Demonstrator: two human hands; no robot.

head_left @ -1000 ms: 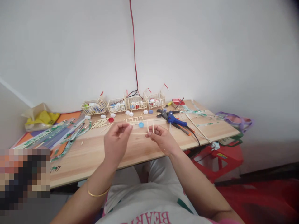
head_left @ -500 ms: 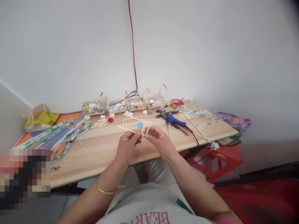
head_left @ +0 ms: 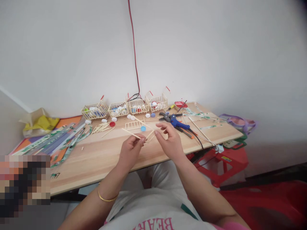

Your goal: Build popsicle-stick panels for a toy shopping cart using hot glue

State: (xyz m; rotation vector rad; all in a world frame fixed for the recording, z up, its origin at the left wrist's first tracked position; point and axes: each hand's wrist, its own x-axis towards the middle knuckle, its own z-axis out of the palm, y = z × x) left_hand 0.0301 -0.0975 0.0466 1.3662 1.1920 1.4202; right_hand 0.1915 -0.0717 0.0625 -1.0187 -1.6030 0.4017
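My left hand (head_left: 130,149) pinches a small frame of thin wooden sticks (head_left: 137,135) above the front of the wooden table (head_left: 96,156). My right hand (head_left: 169,142) is just to its right, fingers parted and lifted off the frame, holding nothing. A flat ladder-like stick panel (head_left: 134,124) and a blue bottle cap (head_left: 143,128) lie on the table just beyond the hands.
Several stick baskets (head_left: 137,106) with bottle caps line the wall. A blue glue gun (head_left: 178,124), pliers (head_left: 166,116), loose sticks (head_left: 102,128), printed strips (head_left: 62,140), a red dish (head_left: 179,104) and a red cable (head_left: 134,57) are there. A red stool (head_left: 223,163) stands right.
The stick frame has gone from my right hand's grip into my left hand's pinch and tilted. My right hand has let go and opened.
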